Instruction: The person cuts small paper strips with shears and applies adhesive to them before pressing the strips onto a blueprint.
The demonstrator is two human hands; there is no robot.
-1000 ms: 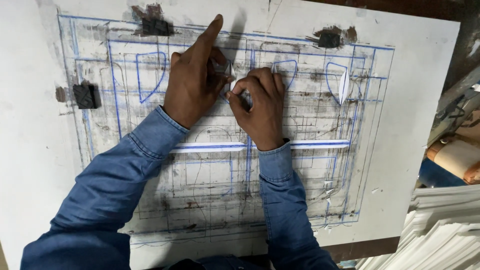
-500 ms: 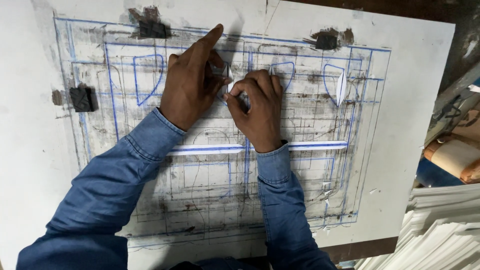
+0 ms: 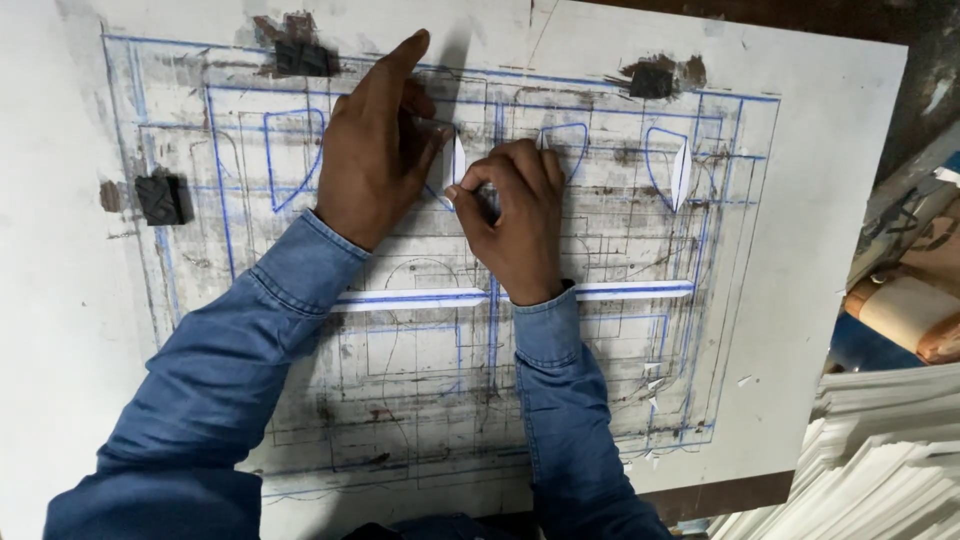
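Note:
A white board point(image 3: 820, 200) covered in blue and black drawn lines lies flat in front of me. My left hand point(image 3: 375, 140) rests on it near the top middle, index finger stretched upward, its other fingers pressing a small white pointed paper piece point(image 3: 458, 160). My right hand point(image 3: 515, 215) is curled just right of it, thumb and fingers pinched on the same piece's edge; whether it holds a tool I cannot tell. Both arms wear blue denim sleeves. A similar white pointed piece point(image 3: 681, 172) sits on the board further right.
Three dark blocks sit on the board: top left point(image 3: 300, 57), top right point(image 3: 651, 79) and left edge point(image 3: 162, 198). A long white strip point(image 3: 640, 291) crosses the middle. Stacked white sheets point(image 3: 880, 460) lie at lower right, a tan roll point(image 3: 905, 315) above them.
Both hands stayed at the same spot on the board; the right hand's fingers shifted slightly along the small white piece, which now shows more clearly between the hands.

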